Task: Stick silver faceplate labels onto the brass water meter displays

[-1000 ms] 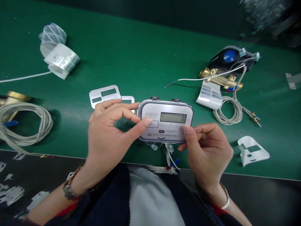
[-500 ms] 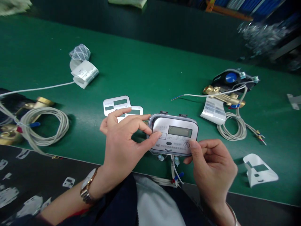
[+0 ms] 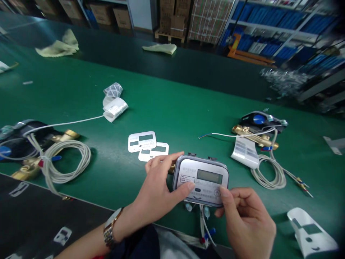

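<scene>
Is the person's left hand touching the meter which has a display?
Touching. The head view shows the left hand with its thumb tip lying on the front face of the meter.

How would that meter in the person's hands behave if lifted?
The meter probably feels stiff, since its boxy shape looks rigid. It may be heavy for its size if the brass piece showing beside it is attached. The thin white cables below would likely flop or trail.

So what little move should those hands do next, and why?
Maybe the left hand should press its thumb gently along the silver meter's front, since that thumb already lies there while the right hand grips the lower right edge.
</scene>
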`<state>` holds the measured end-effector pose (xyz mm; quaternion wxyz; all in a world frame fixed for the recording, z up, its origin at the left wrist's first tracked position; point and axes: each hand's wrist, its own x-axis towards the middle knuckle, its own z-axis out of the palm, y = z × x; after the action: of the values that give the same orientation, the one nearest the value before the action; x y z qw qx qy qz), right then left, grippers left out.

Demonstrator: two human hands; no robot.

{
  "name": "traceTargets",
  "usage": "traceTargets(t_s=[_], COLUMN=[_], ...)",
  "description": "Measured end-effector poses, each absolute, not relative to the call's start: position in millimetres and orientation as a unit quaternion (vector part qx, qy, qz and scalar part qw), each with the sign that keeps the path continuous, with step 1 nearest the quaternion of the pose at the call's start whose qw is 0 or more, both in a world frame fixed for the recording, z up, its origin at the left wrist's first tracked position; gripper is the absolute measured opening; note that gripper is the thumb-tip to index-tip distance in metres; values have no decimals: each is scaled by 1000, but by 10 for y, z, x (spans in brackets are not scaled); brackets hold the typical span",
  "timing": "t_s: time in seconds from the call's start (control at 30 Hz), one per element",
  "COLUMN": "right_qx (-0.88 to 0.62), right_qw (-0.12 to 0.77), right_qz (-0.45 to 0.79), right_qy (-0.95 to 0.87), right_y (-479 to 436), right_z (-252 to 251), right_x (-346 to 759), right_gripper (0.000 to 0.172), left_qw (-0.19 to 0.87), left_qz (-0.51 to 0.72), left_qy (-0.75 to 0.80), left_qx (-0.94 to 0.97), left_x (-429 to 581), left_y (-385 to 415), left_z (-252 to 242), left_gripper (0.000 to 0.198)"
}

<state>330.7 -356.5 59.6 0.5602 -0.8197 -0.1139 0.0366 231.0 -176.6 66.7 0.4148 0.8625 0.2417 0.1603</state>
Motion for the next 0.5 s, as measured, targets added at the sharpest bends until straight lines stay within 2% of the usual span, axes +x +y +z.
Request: traceTargets(t_s=[0.2,0.4,0.5], right_qx=[-817,-801,-813], right_qw=[565,584,558], right_qz=[64,89,104], right_qy=[-95,-96,-132], right_y=[-3542,-3544,-3568], right_z=[582,512,485], right_x=[3300,3322,3393], right_gripper=[35,37,38], left_qw=[441,422,412], left_qz=[161,155,156], left_qy=[247,265,272], left_qx=[848,853,856], left_x=[2354,2354,2369], left_y=[-1727,-1714,-1715], left_z=[630,598,601], left_gripper=[50,48,48])
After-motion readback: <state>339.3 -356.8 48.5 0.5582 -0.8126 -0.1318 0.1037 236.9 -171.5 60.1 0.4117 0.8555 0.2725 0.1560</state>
